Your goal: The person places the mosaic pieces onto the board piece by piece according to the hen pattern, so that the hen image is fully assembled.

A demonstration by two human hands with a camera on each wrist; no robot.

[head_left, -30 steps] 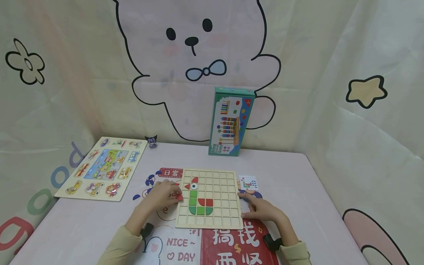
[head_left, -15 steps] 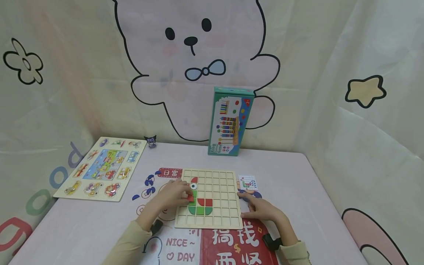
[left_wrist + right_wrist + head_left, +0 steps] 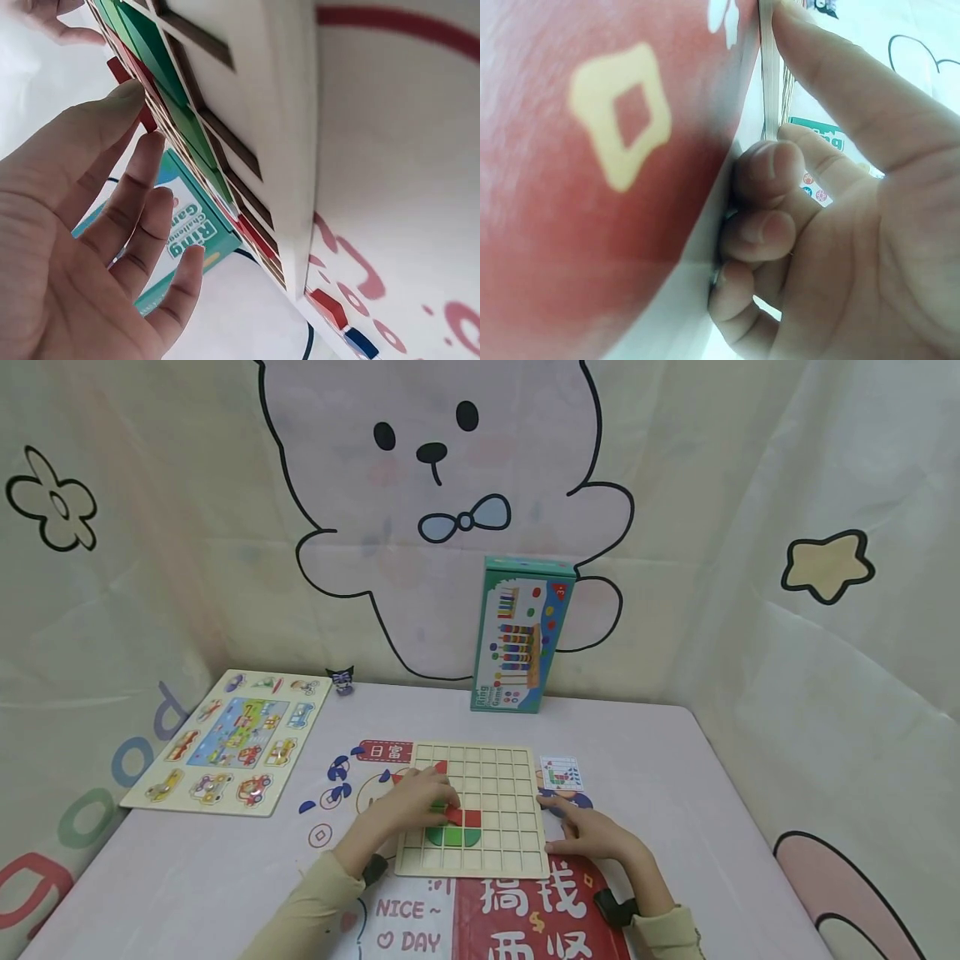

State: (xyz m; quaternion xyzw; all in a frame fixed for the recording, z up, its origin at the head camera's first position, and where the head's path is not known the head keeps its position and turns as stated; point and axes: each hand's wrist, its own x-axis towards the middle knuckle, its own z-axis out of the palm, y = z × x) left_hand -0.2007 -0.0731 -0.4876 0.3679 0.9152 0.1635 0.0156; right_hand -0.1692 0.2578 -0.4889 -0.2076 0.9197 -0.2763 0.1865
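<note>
My left hand (image 3: 411, 800) reaches over a pale wooden grid board (image 3: 513, 852), pinching a red tile (image 3: 147, 118) between thumb and finger. In the head view the tile hangs over the board's lower middle, beside a red square tile (image 3: 473, 819). Green tiles (image 3: 453, 837) lie in the cells below, and the hand hides several others. At the board's right edge rests my right hand (image 3: 596, 837). Its thumb and index finger touch that edge, spread apart along it, while the other fingers curl loosely near the tabletop in the right wrist view.
Several blue pieces (image 3: 339, 770) lie left of the board. A small pattern card (image 3: 562, 773) sits to its right. Farther back stand a green game box (image 3: 521, 639) and a tiny figurine (image 3: 341, 681). A vehicle puzzle board (image 3: 247, 727) occupies the back left.
My left hand has carried the red tile rightward, from the board's left edge to over its lower middle. The right hand stays at the right edge.
</note>
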